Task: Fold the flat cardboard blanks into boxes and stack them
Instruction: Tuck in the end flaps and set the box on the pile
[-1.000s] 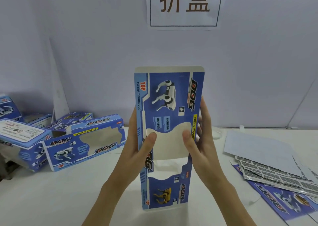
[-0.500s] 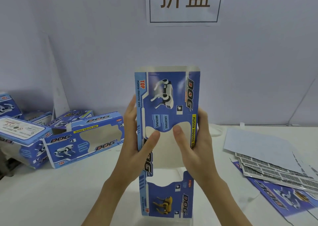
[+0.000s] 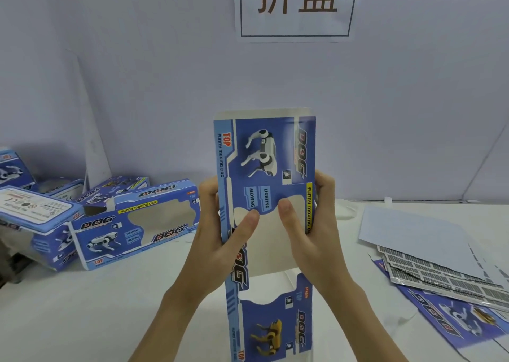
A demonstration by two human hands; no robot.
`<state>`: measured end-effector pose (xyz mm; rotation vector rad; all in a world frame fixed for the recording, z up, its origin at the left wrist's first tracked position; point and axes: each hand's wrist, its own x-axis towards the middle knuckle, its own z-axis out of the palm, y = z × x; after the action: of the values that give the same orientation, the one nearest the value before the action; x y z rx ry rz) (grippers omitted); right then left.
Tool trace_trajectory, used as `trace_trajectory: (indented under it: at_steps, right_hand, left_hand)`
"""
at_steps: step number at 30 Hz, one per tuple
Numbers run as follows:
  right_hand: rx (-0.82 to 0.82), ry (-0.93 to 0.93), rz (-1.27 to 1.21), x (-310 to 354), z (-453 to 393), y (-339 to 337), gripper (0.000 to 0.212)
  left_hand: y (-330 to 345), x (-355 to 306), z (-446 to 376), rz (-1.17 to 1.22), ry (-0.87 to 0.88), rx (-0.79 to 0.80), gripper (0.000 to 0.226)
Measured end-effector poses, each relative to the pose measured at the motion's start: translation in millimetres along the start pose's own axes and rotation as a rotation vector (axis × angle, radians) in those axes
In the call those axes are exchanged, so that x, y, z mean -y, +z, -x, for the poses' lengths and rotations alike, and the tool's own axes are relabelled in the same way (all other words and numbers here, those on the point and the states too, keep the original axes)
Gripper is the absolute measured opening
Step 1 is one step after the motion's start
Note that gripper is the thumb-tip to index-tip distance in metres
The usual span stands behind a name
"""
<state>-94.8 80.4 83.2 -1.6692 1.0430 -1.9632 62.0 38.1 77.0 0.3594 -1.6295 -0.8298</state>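
Head view:

- The cardboard blank (image 3: 265, 196) is the reference landmark. It stands on end, in the middle of the view, above the white table (image 3: 82, 320), printed face toward the camera.
- The left hand (image 3: 220, 240) grips the left long edge of the blank: fingers curl behind the edge, thumb lies across the printed face at the window cut-out.
- The right hand (image 3: 311, 237) grips the right long edge in mirror fashion, thumb on the face beside the left thumb.
- Judged purpose of this hold: opposing pressure on both long edges should push the flattened sleeve open into a rectangular tube. The blank appears flat or barely opened; the step in hand is the opening of the sleeve.
- The upright position keeps both end flaps free of the table for later tucking.
- Left of the blank, the folded boxes (image 3: 132, 224) lie grouped on the table, some resting on others. At least four are visible; the exact count cannot be told, since some are cropped or overlapped.
- Right of the blank, the stack of flat blanks (image 3: 440, 279) lies fanned out, within reach of the right hand. Several sheets show; the exact count cannot be told.
- Above the blank, one paper sign (image 3: 296, 6) is fixed to the wall.
- Count of blanks in hand: one.
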Motion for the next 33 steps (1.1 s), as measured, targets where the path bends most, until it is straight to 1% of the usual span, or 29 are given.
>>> trace_trajectory:
  at_steps: [3, 6, 8, 9, 10, 12, 14, 15, 17, 19, 20, 22, 24, 26, 27, 29, 30, 31, 33]
  right_hand:
    - [-0.009, 0.012, 0.033, 1.1, -1.8, -0.9, 0.037]
    - [-0.002, -0.042, 0.094, -5.1, 0.0, -0.2, 0.056]
    - [0.043, -0.053, 0.213, -15.4, 5.4, -2.4, 0.07]
    - [0.083, -0.012, 0.254, -20.1, 8.3, -4.2, 0.072]
    - [0.129, 0.05, 0.274, -24.0, 11.3, -6.5, 0.071]
    - [0.197, 0.207, 0.262, -32.0, 16.0, -12.1, 0.062]
    - [0.222, 0.282, 0.343, -41.4, 17.4, -16.6, 0.054]
    - [0.234, 0.302, 0.397, -46.0, 17.4, -18.8, 0.054]
    - [0.271, 0.382, 0.415, -53.1, 16.8, -21.6, 0.05]
    - [0.326, 0.46, 0.368, -56.9, 17.1, -25.5, 0.042]
    - [0.34, 0.488, 0.353, -56.9, 17.0, -27.6, 0.045]
    - [0.331, 0.547, 0.331, -55.8, 16.8, -31.9, 0.058]
    - [0.298, 0.586, 0.246, -55.0, 16.6, -33.9, 0.061]
    - [0.272, 0.614, 0.108, -54.5, 17.2, -34.9, 0.056]
    - [0.268, 0.621, 0.049, -54.7, 17.8, -34.5, 0.055]
    - [0.276, 0.632, -0.023, -56.9, 20.5, -31.0, 0.051]
    - [0.286, 0.638, -0.049, -58.7, 22.2, -28.5, 0.049]
    - [0.297, 0.644, -0.066, -61.1, 23.8, -26.2, 0.047]
    - [0.325, 0.635, -0.051, -65.3, 27.0, -22.2, 0.045]
  left_hand:
    - [1.7, 3.5, 0.4, -0.028, 0.01, -0.003, 0.046]
    - [0.7, 6.6, -1.9, -0.037, 0.03, -0.038, 0.042]
    - [-0.9, 8.6, -7.0, -0.051, 0.055, -0.162, 0.037]
    - [-3.0, 10.9, -10.0, -0.049, 0.052, -0.256, 0.033]
    - [-6.1, 14.5, -12.3, -0.025, 0.024, -0.359, 0.031]
    - [-15.2, 27.3, -14.7, 0.089, -0.11, -0.515, 0.032]
    - [-24.4, 41.7, -14.3, 0.169, -0.248, -0.565, 0.038]
    - [-27.5, 47.4, -13.5, 0.203, -0.302, -0.562, 0.04]
    - [-30.3, 53.6, -13.2, 0.263, -0.402, -0.519, 0.035]
    - [-33.1, 57.9, -11.9, 0.259, -0.471, -0.426, 0.033]
    - [-35.1, 61.0, -11.1, 0.251, -0.479, -0.372, 0.036]
    - [-37.9, 65.0, -9.7, 0.249, -0.45, -0.266, 0.042]
    - [-36.2, 65.1, -8.7, 0.236, -0.373, -0.2, 0.054]
    - [-29.6, 63.5, -7.9, 0.193, -0.309, -0.22, 0.074]
    - [-24.8, 63.0, -7.0, 0.175, -0.313, -0.252, 0.086]
    - [-15.2, 62.9, -3.6, 0.21, -0.416, -0.268, 0.113]
    - [-11.0, 60.8, -1.8, 0.269, -0.506, -0.233, 0.121]
    - [-8.7, 58.3, -0.4, 0.338, -0.6, -0.169, 0.121]
    - [-7.2, 53.8, 1.9, 0.454, -0.744, -0.077, 0.111]
